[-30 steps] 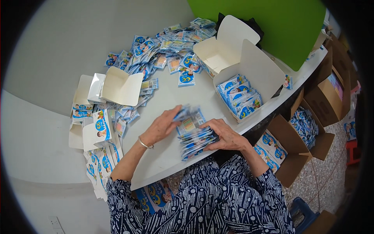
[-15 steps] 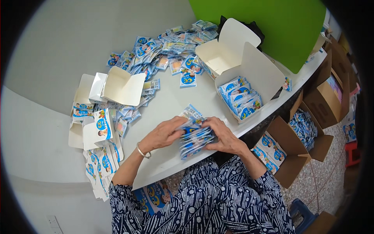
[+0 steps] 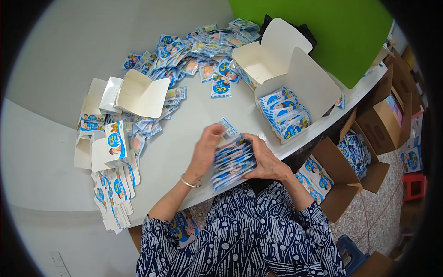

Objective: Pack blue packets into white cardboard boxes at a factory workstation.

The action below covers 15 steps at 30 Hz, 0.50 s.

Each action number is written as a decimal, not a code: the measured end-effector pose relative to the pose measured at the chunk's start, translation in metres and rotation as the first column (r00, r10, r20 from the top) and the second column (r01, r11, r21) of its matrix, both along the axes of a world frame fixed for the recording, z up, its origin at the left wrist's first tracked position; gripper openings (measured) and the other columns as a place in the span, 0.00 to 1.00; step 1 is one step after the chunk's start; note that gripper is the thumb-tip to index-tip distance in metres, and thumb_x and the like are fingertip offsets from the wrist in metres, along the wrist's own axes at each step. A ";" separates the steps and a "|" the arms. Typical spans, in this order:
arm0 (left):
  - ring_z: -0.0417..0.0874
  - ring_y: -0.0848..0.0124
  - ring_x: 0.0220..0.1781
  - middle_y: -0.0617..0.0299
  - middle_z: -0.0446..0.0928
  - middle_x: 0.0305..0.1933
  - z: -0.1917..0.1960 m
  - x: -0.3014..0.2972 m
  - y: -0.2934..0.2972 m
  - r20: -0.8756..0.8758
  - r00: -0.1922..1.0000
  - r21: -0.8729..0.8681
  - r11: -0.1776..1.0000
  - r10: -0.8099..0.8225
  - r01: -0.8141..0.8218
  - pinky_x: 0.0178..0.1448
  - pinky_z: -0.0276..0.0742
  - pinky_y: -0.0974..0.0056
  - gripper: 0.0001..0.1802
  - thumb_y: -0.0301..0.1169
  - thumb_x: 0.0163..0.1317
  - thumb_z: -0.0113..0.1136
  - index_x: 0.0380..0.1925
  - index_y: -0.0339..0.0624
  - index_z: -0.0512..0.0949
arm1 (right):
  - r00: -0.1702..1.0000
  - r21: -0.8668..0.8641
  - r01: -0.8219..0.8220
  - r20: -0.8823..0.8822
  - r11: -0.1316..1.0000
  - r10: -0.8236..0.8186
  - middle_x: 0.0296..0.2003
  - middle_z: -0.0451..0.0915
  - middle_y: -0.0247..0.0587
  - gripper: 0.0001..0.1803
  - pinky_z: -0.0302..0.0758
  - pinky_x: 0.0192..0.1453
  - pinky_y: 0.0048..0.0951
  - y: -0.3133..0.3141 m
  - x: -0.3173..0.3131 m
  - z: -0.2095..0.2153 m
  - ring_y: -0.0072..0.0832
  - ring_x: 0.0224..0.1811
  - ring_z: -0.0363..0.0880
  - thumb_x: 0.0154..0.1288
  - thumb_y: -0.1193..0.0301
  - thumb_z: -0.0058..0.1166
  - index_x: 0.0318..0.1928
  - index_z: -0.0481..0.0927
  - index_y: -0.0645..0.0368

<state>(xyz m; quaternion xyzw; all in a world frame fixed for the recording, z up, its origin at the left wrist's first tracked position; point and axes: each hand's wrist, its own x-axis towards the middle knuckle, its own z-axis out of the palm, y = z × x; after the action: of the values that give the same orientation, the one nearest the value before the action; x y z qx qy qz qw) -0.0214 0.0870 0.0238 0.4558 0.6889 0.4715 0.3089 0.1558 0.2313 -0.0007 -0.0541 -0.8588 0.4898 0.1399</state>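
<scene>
A stack of small blue-and-white packets (image 3: 230, 164) stands on edge at the table's near side. My right hand (image 3: 266, 161) grips its right side, thumb at the near end and fingers over the far end. Along the stack's left side is my left hand (image 3: 205, 150), a bangle on its wrist. Its raised fingers are blurred, and whether they hold anything cannot be made out. A single packet (image 3: 228, 127) lies just beyond the stack. To the right, an open white box (image 3: 300, 83) holds rows of similar packets.
Loose packets (image 3: 173, 57) heap along the table's back. Another open white box (image 3: 260, 69) stands behind the filled one. Open cartons (image 3: 143, 94) and flat printed cartons (image 3: 117, 191) crowd the left. Brown cardboard boxes (image 3: 339, 177) stand beyond the table's right edge.
My left hand has lifted off the stack's left side and turned more upright, its fingers moving up. My right hand still grips the stack. The view has shifted slightly.
</scene>
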 end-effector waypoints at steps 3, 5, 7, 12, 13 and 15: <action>0.67 0.64 0.66 0.54 0.69 0.63 0.006 0.006 -0.019 -0.016 0.990 0.109 0.985 0.137 -0.134 0.73 0.55 0.59 0.34 0.54 0.74 0.24 0.61 0.38 0.64 | 0.999 -0.036 0.023 0.031 0.999 -0.022 0.59 0.63 0.59 0.62 0.58 0.70 0.45 0.001 0.002 0.001 0.54 0.63 0.61 0.33 0.57 0.75 0.67 0.51 0.64; 0.66 0.65 0.66 0.54 0.67 0.64 -0.005 0.026 -0.027 0.098 0.987 0.174 0.974 0.129 -0.145 0.73 0.55 0.59 0.36 0.56 0.74 0.23 0.62 0.38 0.63 | 0.999 0.008 0.032 -0.010 0.999 -0.032 0.59 0.63 0.59 0.61 0.59 0.69 0.45 -0.002 0.000 0.001 0.54 0.62 0.62 0.33 0.59 0.75 0.66 0.52 0.64; 0.62 0.65 0.68 0.54 0.62 0.65 -0.001 0.047 -0.019 0.179 0.974 0.187 0.968 0.136 -0.170 0.72 0.55 0.60 0.41 0.61 0.71 0.21 0.64 0.37 0.60 | 0.999 0.017 0.040 -0.021 0.999 -0.039 0.59 0.63 0.59 0.60 0.59 0.69 0.45 -0.002 -0.001 0.002 0.54 0.62 0.62 0.34 0.60 0.75 0.66 0.52 0.64; 0.57 0.61 0.70 0.52 0.59 0.66 -0.007 0.031 -0.009 0.213 0.969 0.278 0.943 0.122 -0.180 0.74 0.51 0.60 0.48 0.68 0.66 0.32 0.66 0.34 0.57 | 0.993 -0.091 0.082 0.093 0.993 -0.073 0.61 0.61 0.60 0.61 0.58 0.72 0.38 -0.001 -0.002 0.000 0.50 0.67 0.60 0.33 0.66 0.75 0.66 0.50 0.66; 0.55 0.56 0.72 0.49 0.56 0.68 -0.003 0.021 -0.013 0.010 1.000 0.236 0.972 -0.026 0.023 0.74 0.50 0.57 0.50 0.67 0.62 0.43 0.68 0.35 0.53 | 0.993 -0.111 0.092 0.089 0.990 -0.083 0.60 0.62 0.61 0.61 0.59 0.71 0.38 -0.001 -0.002 0.001 0.49 0.66 0.61 0.34 0.64 0.77 0.66 0.50 0.67; 0.49 0.45 0.75 0.40 0.50 0.72 0.015 0.007 -0.021 -0.316 0.906 0.013 0.953 -0.282 0.301 0.76 0.48 0.50 0.63 0.58 0.46 0.70 0.71 0.36 0.46 | 0.993 -0.094 0.084 0.086 0.992 -0.076 0.60 0.63 0.61 0.61 0.59 0.71 0.38 0.002 0.000 0.003 0.49 0.67 0.61 0.34 0.63 0.78 0.66 0.50 0.67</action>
<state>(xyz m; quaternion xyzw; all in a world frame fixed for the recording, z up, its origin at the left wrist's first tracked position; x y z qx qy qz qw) -0.0148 0.0660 0.0388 0.6313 0.6381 0.3633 0.2496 0.1561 0.2336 0.0019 -0.1153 -0.8361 0.5223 0.1214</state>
